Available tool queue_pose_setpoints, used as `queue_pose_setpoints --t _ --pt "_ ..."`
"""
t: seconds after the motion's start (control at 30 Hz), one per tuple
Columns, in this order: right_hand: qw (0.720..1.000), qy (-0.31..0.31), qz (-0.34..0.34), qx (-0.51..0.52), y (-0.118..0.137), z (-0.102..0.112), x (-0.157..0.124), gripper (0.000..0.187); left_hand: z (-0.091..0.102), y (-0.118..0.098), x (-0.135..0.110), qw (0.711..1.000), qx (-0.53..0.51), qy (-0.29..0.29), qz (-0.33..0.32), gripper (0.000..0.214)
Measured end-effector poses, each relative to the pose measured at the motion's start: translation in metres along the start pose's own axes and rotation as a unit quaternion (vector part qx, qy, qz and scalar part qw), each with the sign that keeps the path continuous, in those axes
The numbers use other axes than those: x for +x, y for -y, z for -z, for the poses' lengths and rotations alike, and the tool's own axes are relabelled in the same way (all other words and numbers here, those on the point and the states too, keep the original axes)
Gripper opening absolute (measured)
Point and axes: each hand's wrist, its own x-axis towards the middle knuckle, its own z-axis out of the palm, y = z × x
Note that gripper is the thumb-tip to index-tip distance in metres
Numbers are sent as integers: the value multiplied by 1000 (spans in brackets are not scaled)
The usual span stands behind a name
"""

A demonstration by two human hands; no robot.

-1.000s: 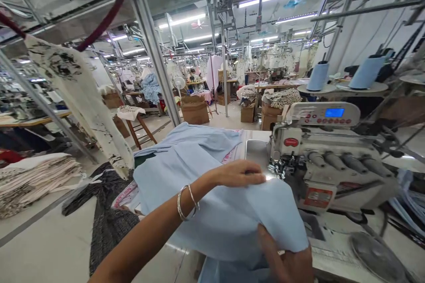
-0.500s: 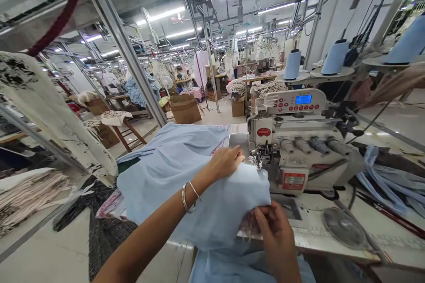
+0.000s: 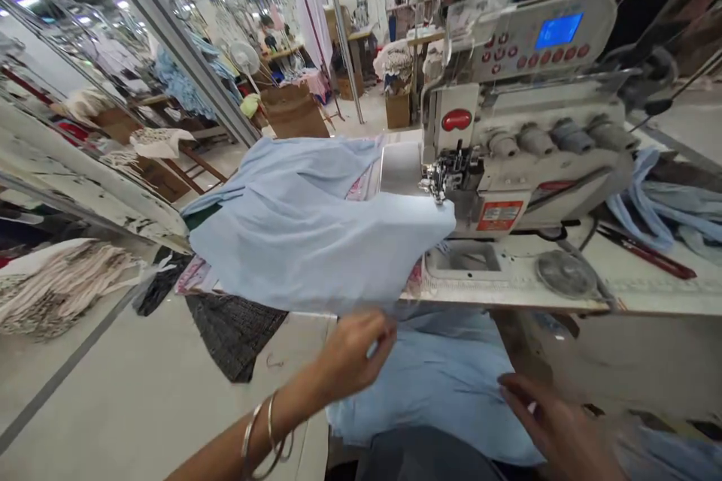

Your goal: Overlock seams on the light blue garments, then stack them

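Garment factory floor: rows of sewing stations under strip lights, with cardboard boxes point(image 3: 294, 113) and a pedestal fan point(image 3: 244, 58) well off in the aisles. A stack of striped fabric point(image 3: 62, 289) sits low on the far left.

Head view. Left hand point(image 3: 353, 357): fingers curled inward, thumb close against them, two bangles at the wrist. A small pale sliver shows at the fingertips; blur hides what it is and whether it is gripped. Right hand point(image 3: 556, 421): fingers spread and open, holding nothing, just beside the cloth below the table edge.

Well ahead of both sets of fingers, a pale blue garment point(image 3: 321, 240) lies across the white sewing table point(image 3: 677, 293), neither hand touching it. Its nearest point to the machine reaches the presser foot point(image 3: 445, 179) of the overlock machine point(image 3: 541, 158), whose blue display point(image 3: 558, 30) is lit. Directly below the left fingers and beside the right ones, more blue cloth point(image 3: 434, 383) hangs under the table edge; cannot tell if it is the same piece.

Risks: with no hand on the garment, any weight dragging from below could pull it off the foot and skew the seam line. Cloth bunched at the edge could catch or fold under itself. Fingers brought close to the foot while the machine runs could meet the needle.
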Motion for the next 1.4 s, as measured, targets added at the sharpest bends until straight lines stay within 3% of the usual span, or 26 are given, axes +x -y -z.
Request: queue_pose_setpoints --t 0.07,0.13,0.2,0.3,0.37,0.43,0.57,0.7,0.93,1.03,1.13,1.23,1.3,1.4 --pt "995 31 53 -73 -27 -14 -23 26 -38 2 -52 990 -31 120 70 8" --pt "985 35 102 -137 -46 -29 -38 27 -69 6 -93 976 -1 173 131 21" --pt "973 41 142 -179 -56 -40 -44 31 -89 6 -118 966 59 193 162 28" --pt "958 52 185 -214 -59 -45 -39 23 -104 2 -130 959 123 199 159 23" --pt "951 64 203 -222 -58 -44 -35 10 -108 -2 -128 962 138 187 144 22" --pt "949 66 212 -223 -58 -41 -35 10 -111 -4 -125 966 139 168 137 19" --pt "946 52 223 -230 -67 -35 -52 12 -112 -5 -127 970 135 167 117 12" --pt "930 -1 258 -262 -79 -35 -70 19 -106 -2 -135 972 138 183 51 11" --pt "926 -24 267 -267 -80 -36 -68 27 -112 6 -141 966 184 181 -34 12" --pt "926 -35 270 -263 -75 -32 -68 29 -108 4 -138 975 140 175 2 11" --pt "926 -36 277 -255 -63 -32 -67 21 -94 -1 -129 983 -21 138 117 11" --pt "927 -31 289 -238 -47 -41 -62 31 -76 -9 -105 955 -196 77 209 7" --pt "925 -44 288 -242 -39 -49 -54 38 -66 -16 -82 942 -248 48 222 5" --pt "920 -89 279 -261 -32 -47 -35 30 -47 -32 -41 946 -258 -3 195 8"
